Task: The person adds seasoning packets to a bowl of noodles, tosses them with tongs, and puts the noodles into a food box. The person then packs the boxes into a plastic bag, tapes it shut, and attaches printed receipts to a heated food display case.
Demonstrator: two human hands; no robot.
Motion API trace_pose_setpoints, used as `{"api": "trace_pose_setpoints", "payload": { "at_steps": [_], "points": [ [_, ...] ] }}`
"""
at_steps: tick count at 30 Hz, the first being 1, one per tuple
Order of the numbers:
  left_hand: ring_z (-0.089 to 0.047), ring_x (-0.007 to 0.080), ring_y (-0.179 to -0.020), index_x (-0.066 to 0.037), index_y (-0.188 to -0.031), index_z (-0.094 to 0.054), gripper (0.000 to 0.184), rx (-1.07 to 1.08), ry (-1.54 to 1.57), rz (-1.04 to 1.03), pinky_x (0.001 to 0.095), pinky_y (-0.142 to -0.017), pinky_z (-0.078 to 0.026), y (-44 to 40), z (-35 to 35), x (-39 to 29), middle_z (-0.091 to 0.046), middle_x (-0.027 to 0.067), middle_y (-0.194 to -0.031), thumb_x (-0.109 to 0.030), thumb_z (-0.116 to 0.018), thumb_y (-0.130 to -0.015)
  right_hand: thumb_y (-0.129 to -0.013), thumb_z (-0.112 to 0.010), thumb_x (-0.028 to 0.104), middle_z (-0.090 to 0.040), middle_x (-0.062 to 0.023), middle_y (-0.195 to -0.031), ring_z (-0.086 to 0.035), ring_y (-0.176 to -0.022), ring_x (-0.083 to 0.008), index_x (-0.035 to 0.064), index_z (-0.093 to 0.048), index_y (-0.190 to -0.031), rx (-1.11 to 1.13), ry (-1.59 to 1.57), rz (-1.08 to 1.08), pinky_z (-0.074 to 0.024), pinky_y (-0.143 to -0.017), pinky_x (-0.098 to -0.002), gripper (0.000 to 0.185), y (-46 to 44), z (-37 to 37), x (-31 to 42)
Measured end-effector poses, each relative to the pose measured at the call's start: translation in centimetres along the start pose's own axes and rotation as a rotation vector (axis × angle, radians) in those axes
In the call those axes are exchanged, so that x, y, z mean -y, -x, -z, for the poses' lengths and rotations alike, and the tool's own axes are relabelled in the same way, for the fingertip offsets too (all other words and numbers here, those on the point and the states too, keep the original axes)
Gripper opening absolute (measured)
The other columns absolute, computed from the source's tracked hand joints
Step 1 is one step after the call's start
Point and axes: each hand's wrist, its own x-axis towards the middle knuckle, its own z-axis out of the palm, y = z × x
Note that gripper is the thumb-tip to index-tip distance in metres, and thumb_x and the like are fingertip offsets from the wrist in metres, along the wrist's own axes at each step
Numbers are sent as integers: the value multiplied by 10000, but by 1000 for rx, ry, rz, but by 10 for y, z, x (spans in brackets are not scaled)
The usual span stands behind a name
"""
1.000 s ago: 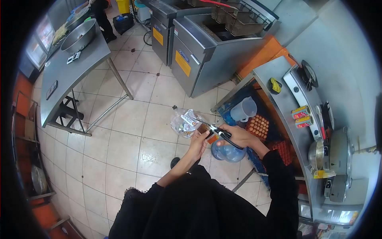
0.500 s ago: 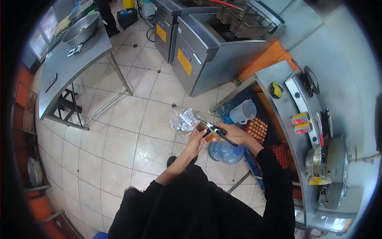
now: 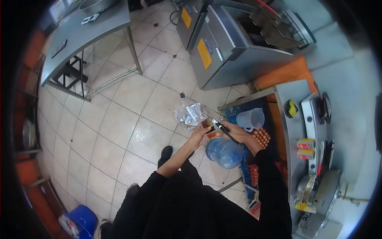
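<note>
Pale tiles cover the kitchen floor (image 3: 119,95), with a steel table (image 3: 95,34) at upper left and a steel deep fryer (image 3: 238,59) at upper right; a blue-tinted water bottle (image 3: 224,153) lies near a plastic jug (image 3: 254,117) and eggs (image 3: 260,138); the left hand (image 3: 197,137) is closed on a small brown-and-orange packet (image 3: 212,135), above the floor beside a clear plastic bag (image 3: 181,113); the right hand (image 3: 236,133) curls round black-handled scissors (image 3: 231,137), blades by the packet, contact unclear
</note>
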Motion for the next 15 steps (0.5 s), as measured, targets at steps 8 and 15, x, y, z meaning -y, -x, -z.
{"api": "trace_pose_setpoints", "payload": {
  "at_steps": [8,15],
  "points": [
    [-408,157,-1001,-51,-1148,-258,480,-107,9,-63,279,-858,-349,-34,38,14,-388,66,-1078,-22,-495,-732,-583,-523,607,-510,-119,-816,-484,-820,-225,49,-470,-971,78,-117,-65,-365,-702,-291,681,-60,-7,-57],
    [-397,153,-1009,-44,-1144,-259,482,-84,-5,-63,275,-870,-338,-63,69,16,-388,64,-1076,-29,-506,-731,-703,-491,491,-417,-32,-751,-403,-731,-136,49,-452,-869,187,-120,-71,-324,-637,-250,474,-103,-4,-81]
  ]
}}
